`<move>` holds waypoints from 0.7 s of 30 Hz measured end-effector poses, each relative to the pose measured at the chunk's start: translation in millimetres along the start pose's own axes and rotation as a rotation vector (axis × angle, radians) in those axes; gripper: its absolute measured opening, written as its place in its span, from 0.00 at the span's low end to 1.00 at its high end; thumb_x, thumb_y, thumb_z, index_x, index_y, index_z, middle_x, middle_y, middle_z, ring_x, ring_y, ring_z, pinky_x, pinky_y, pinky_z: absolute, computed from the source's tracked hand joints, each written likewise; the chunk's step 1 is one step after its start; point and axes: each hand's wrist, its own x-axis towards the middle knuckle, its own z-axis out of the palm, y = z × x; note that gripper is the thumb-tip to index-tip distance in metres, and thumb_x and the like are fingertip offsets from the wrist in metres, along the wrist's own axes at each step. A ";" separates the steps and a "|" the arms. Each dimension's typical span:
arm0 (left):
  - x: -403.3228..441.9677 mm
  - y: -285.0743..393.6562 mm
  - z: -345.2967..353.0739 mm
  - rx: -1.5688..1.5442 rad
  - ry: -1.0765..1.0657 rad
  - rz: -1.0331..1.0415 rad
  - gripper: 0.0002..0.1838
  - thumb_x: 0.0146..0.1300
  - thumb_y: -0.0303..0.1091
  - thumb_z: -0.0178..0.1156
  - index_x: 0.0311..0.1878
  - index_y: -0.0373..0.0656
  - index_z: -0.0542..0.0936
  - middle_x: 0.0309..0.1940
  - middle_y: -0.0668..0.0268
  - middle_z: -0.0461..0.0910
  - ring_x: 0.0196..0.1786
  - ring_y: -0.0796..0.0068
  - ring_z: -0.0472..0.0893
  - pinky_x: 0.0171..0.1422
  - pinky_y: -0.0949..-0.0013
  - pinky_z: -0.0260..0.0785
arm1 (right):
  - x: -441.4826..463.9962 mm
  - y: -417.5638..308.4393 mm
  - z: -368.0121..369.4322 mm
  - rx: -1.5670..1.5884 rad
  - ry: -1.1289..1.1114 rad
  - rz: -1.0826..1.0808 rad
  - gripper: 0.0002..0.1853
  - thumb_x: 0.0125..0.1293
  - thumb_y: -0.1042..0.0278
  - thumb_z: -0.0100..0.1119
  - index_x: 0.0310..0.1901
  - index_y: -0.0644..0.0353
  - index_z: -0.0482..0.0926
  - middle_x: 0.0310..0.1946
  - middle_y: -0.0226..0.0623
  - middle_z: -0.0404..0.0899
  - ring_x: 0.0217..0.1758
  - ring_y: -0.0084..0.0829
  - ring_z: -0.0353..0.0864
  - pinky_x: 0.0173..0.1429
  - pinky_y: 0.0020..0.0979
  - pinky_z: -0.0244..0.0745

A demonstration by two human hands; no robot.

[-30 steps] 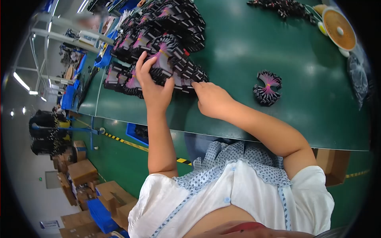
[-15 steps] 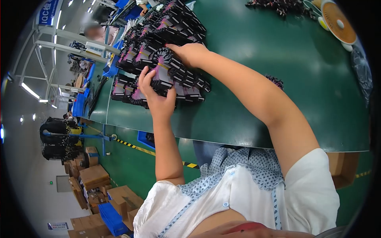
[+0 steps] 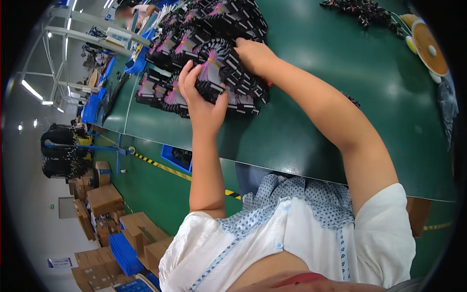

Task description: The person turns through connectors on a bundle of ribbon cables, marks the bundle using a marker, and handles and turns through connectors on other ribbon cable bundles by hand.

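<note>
A large pile of black bundles [image 3: 211, 61] with pink wires and yellow ties lies on the green table [image 3: 301, 121]. My left hand [image 3: 202, 100] rests at the near side of the pile, fingers and thumb spread around the edge of one bundle. My right hand [image 3: 255, 57] is at the right side of the pile, its fingertips curled against the bundles; anything between them is hidden. Something small and red [image 3: 270, 83] shows beside the pile below my right wrist. A separate bundle [image 3: 351, 100] is mostly hidden behind my right forearm.
Dark wire bundles [image 3: 362, 12] lie at the table's far right, near an orange and white reel [image 3: 430, 47] and a clear plastic bag [image 3: 446, 107]. Blue bins [image 3: 92, 108] stand at the left. A person [image 3: 141, 13] is at the far upper left.
My right hand has moved from the pile's near right corner up along its right side, and my forearm now covers much of the separate bundle. My left hand stays spread at the pile.
</note>
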 end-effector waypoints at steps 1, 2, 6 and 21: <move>-0.7 -1.5 0.8 0.000 0.003 0.003 0.41 0.54 0.24 0.70 0.73 0.43 0.65 0.73 0.52 0.66 0.76 0.49 0.65 0.82 0.50 0.53 | -8.8 0.0 -1.4 0.037 -0.004 0.062 0.14 0.66 0.66 0.61 0.53 0.54 0.83 0.51 0.49 0.81 0.57 0.50 0.84 0.57 0.47 0.83; -3.0 -5.5 1.2 -0.015 -0.018 -0.004 0.47 0.52 0.26 0.72 0.76 0.43 0.61 0.75 0.48 0.61 0.78 0.43 0.61 0.82 0.47 0.53 | -14.2 1.6 1.3 0.013 -0.038 0.096 0.14 0.65 0.65 0.63 0.52 0.56 0.83 0.51 0.49 0.82 0.57 0.50 0.84 0.57 0.47 0.83; -16.7 5.6 2.3 -0.094 -0.005 -0.149 0.59 0.54 0.31 0.76 0.82 0.37 0.46 0.79 0.46 0.52 0.81 0.45 0.55 0.85 0.49 0.47 | -23.4 10.2 -5.0 0.037 -0.322 0.223 0.16 0.69 0.57 0.62 0.49 0.62 0.81 0.43 0.51 0.86 0.50 0.53 0.86 0.53 0.49 0.82; -112.1 -2.0 45.3 -0.888 -0.275 -1.069 0.11 0.76 0.34 0.62 0.44 0.35 0.75 0.42 0.57 0.83 0.52 0.65 0.87 0.61 0.65 0.81 | -87.7 30.1 -87.8 0.378 -0.391 0.478 0.12 0.58 0.67 0.67 0.36 0.68 0.81 0.31 0.44 0.86 0.32 0.30 0.88 0.39 0.32 0.83</move>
